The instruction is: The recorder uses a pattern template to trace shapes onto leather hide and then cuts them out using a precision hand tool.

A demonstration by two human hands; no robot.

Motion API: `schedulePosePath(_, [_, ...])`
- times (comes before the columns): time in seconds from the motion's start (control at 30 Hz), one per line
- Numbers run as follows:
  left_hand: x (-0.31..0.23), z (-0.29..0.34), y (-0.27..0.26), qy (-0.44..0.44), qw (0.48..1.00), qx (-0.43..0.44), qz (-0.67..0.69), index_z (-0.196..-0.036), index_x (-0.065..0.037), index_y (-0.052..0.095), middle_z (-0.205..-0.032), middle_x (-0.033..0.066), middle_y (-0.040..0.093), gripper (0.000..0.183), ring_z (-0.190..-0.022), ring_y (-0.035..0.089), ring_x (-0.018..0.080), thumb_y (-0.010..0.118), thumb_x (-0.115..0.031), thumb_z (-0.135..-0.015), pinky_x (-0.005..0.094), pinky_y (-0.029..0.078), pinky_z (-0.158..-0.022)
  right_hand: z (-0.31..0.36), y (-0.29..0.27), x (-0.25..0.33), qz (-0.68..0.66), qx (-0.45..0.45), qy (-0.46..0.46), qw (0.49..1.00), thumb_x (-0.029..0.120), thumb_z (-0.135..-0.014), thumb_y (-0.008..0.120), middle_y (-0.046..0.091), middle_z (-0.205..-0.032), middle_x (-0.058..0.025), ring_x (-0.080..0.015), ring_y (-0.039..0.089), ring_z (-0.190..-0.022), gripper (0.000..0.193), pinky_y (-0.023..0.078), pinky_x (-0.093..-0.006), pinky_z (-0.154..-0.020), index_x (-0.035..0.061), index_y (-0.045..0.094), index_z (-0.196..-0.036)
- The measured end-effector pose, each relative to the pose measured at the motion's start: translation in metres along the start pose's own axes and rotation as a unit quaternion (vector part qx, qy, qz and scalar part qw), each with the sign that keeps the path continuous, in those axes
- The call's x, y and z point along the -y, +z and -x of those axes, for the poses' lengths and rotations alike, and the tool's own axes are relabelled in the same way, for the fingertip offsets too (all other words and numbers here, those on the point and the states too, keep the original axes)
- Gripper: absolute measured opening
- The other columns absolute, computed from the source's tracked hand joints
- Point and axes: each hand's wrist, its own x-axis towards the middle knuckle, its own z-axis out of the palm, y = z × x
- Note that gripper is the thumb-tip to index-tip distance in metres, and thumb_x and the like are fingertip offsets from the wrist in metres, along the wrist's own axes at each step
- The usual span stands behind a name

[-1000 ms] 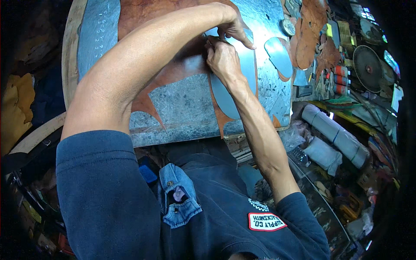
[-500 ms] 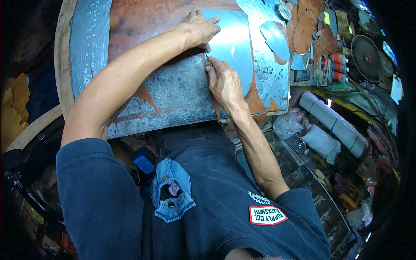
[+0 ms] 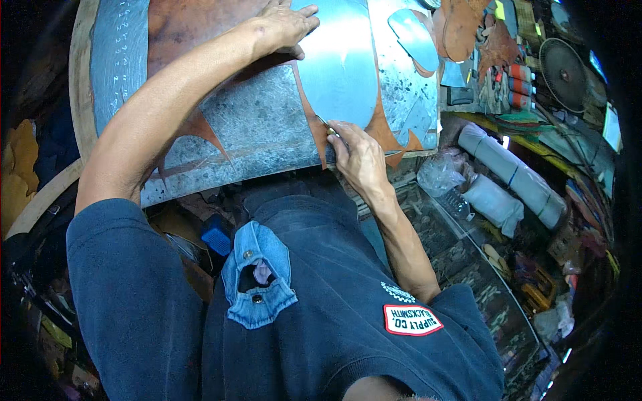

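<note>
Biggest first: bench (image 3: 247, 134), metal-topped, under template (image 3: 341, 67) and running out past both its sides. Then leather (image 3: 194, 27): brown, main sheet left of template, narrow strip along template's lower-left edge, more past its lower-right edge. Probably continuous underneath; covered, so can't confirm.

Template: grey-blue, flat on leather, rounded end toward the body. Small template (image 3: 414, 40) right of it, well apart, with a brown rim peeking out beneath.

Left hand (image 3: 286, 27) at template's upper-left edge, fingers spread, some over template's face, thumb just at its edge. Probably steadying it. Far fingers partly cropped by the top of the view.

Right hand (image 3: 361, 155) just off template's rounded end, fingers curled in and pinching knife (image 3: 330, 129). Tip of knife at or just beside template's lower-left edge, on the leather strip.

Progress, judging from this view: leather already gone left of the strip, bare bench showing there. Long left edge of template looks mostly traced by blade, but can't see a clean split. Likely left: rounded end, plus right side, with leather still sticking out beyond template. Offcut strip still in place, not lifted away.
</note>
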Motion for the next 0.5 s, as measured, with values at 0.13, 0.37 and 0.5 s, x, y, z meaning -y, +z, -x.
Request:
schedulePosePath(0.13, [-0.036,-0.015,-0.001,-0.042,0.995,0.037,-0.078,-0.122,-0.011,0.059,-0.136,0.0154,0.047,0.055,-0.122,0.045,0.0412,0.074,-0.035,-0.074,0.0544,0.038,-0.099,0.001,0.000,-0.003,0.007,-0.008,-0.012,1.000,0.011,-0.089,0.058,0.067,-0.107,-0.0164,-0.0365,0.066,-0.089,0.023,0.054,-0.0434,-0.077,0.0026,0.067,-0.109])
schedulePosePath(0.37, [-0.128,0.000,-0.006,-0.182,0.972,0.054,-0.140,-0.145,-0.018,0.035,-0.137,0.0277,0.042,0.112,-0.113,0.055,0.0429,0.082,-0.065,-0.053,0.0495,0.050,-0.087,0.002,-0.003,-0.011,0.012,0.000,-0.034,0.999,0.011,-0.089,0.057,0.066,-0.100,-0.0160,-0.0379,0.066,-0.081,0.025,0.054,-0.0462,-0.070,0.0067,0.065,-0.112])
schedulePosePath(0.5, [-0.125,-0.004,0.004,-0.219,0.965,0.069,-0.123,-0.152,-0.028,0.023,-0.147,0.0309,0.029,0.128,-0.119,0.046,0.0532,0.082,-0.068,-0.047,0.0506,0.050,-0.089,0.002,-0.011,-0.013,0.026,0.042,-0.015,0.999,0.013,-0.090,0.059,0.066,-0.102,-0.0143,-0.0353,0.066,-0.089,0.024,0.053,-0.0425,-0.075,0.0055,0.066,-0.112])
